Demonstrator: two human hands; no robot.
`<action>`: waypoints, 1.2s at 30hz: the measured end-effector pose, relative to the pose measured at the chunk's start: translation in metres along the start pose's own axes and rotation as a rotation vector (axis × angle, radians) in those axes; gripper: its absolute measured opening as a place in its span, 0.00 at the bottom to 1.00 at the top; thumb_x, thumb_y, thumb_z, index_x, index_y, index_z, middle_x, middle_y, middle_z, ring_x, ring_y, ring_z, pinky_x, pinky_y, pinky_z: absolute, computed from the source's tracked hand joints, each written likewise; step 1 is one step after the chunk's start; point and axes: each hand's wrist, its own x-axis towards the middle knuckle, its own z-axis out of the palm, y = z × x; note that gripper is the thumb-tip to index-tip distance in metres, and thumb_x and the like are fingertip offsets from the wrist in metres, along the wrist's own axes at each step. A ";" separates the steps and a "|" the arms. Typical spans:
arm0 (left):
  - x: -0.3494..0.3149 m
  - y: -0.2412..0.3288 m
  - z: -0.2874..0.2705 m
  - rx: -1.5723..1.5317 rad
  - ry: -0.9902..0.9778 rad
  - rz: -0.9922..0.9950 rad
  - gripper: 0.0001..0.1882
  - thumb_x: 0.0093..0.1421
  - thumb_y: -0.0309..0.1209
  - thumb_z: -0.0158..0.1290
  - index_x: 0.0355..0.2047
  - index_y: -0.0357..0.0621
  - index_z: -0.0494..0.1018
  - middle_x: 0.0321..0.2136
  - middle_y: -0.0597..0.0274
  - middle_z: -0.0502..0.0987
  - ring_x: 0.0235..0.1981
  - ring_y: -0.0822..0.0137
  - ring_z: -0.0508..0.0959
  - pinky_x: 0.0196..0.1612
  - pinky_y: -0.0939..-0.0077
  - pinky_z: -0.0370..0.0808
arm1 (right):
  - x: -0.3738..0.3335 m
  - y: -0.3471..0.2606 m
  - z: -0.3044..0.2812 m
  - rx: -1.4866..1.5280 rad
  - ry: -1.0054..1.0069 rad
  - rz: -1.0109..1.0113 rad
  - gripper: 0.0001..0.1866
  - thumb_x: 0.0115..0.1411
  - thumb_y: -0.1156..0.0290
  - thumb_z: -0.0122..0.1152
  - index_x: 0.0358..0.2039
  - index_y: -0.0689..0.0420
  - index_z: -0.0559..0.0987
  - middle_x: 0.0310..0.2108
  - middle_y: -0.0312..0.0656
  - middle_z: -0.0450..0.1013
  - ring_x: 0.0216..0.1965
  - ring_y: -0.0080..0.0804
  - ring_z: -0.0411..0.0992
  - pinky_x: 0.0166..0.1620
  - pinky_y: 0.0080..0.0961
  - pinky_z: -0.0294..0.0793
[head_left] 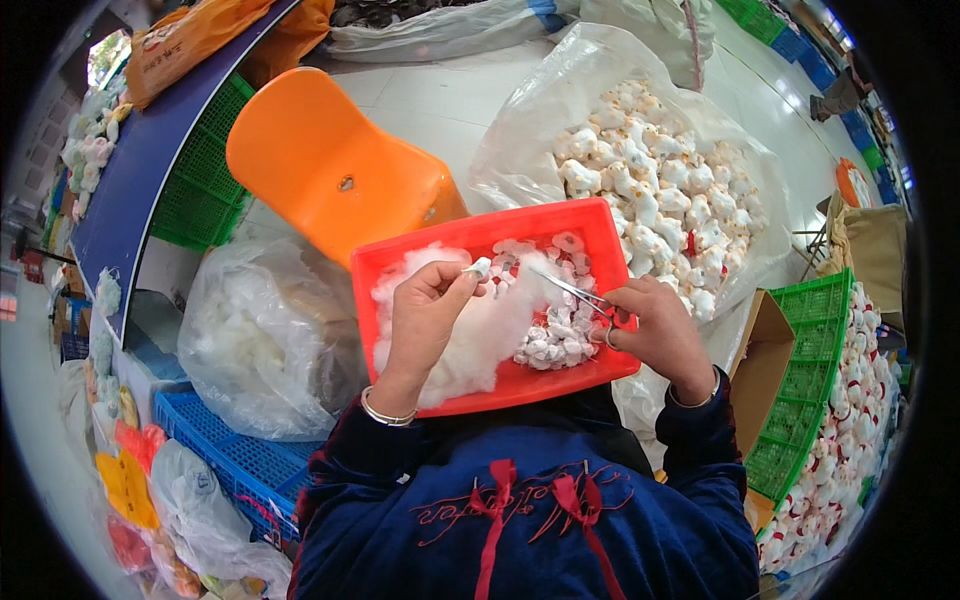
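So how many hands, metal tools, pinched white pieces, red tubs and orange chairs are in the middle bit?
Hands: 2 (left hand, right hand)
Ring-handled metal tool: 1
Pinched white piece: 1
Red tub: 1
Orange chair: 1
Total: 6

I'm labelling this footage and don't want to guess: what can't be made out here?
In the head view:
Small white piece: partly covered by the left hand.
Silver tool: handles partly behind the right hand.
Red tub: floor partly buried under white fluff.
Orange chair: legs hidden by its seat.
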 end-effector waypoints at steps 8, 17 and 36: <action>0.006 0.008 0.013 -0.061 0.016 -0.005 0.08 0.71 0.27 0.52 0.47 0.39 0.77 0.39 0.61 0.83 0.37 0.75 0.80 0.43 0.78 0.78 | 0.002 0.000 -0.004 0.066 -0.085 -0.033 0.17 0.46 0.69 0.75 0.37 0.58 0.84 0.28 0.43 0.76 0.35 0.45 0.75 0.39 0.40 0.73; 0.009 0.004 0.055 -0.588 0.062 -0.121 0.05 0.75 0.33 0.45 0.42 0.49 0.67 0.21 0.73 0.61 0.18 0.78 0.60 0.25 0.76 0.67 | 0.013 -0.014 0.029 0.239 -0.195 -0.054 0.24 0.49 0.61 0.78 0.44 0.59 0.83 0.34 0.46 0.78 0.39 0.45 0.76 0.45 0.37 0.75; 0.018 0.025 0.025 -0.510 0.090 -0.021 0.08 0.72 0.31 0.46 0.33 0.48 0.67 0.19 0.74 0.59 0.19 0.78 0.58 0.24 0.77 0.60 | 0.012 0.007 0.011 0.380 -0.326 -0.270 0.15 0.50 0.69 0.76 0.38 0.59 0.85 0.27 0.42 0.77 0.27 0.39 0.76 0.33 0.34 0.74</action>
